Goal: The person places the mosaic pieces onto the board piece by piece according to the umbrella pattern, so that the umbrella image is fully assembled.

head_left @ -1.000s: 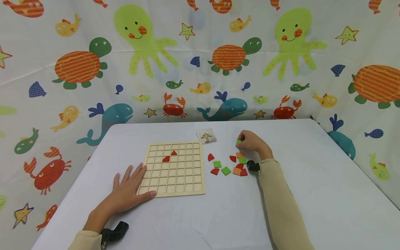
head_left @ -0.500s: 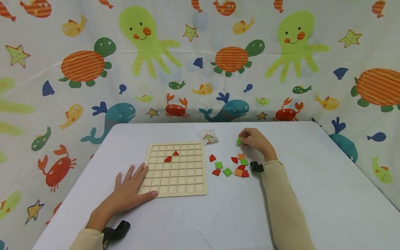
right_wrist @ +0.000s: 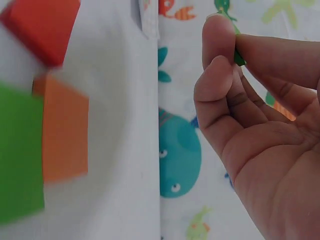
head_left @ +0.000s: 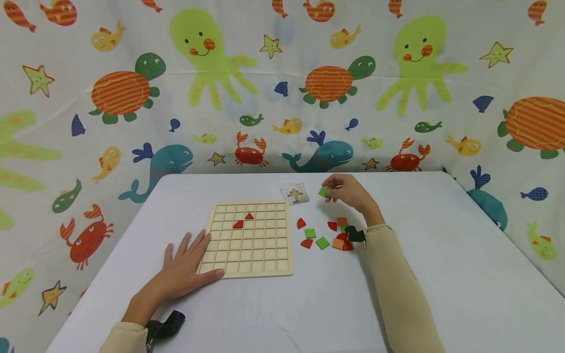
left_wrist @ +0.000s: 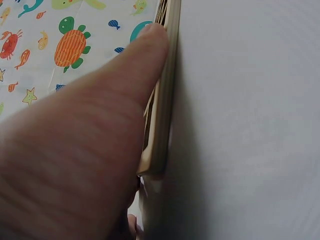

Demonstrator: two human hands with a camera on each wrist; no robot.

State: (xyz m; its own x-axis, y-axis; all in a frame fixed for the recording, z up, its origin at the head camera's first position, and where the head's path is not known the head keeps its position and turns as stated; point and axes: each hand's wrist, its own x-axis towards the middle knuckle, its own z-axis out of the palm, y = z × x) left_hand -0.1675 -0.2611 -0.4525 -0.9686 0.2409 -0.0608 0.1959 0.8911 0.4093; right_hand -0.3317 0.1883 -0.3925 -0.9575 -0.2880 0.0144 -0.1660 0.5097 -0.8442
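My right hand [head_left: 348,190] pinches a green square tile [head_left: 323,191] between thumb and fingers, above the table just right of a picture card [head_left: 295,193]. In the right wrist view only the edge of that green tile [right_wrist: 240,57] shows between the fingertips. My left hand [head_left: 183,264] lies with spread fingers on the left edge and lower left corner of a wooden grid board [head_left: 260,250]. On the board sit a red triangle tile [head_left: 249,215] and, one row lower to its left, a red quarter-round tile [head_left: 238,224].
Loose tiles lie right of the board, among them a green square [head_left: 322,242], an orange square [head_left: 337,243] and a red quarter-round [head_left: 306,243]. My right wrist camera [head_left: 354,234] hangs over part of this group. A patterned cloth [head_left: 273,147] hangs behind the white table [head_left: 273,314].
My right hand has lifted the green tile and carried it left, toward the picture card. The left hand stays on the board. The head view has shifted slightly.
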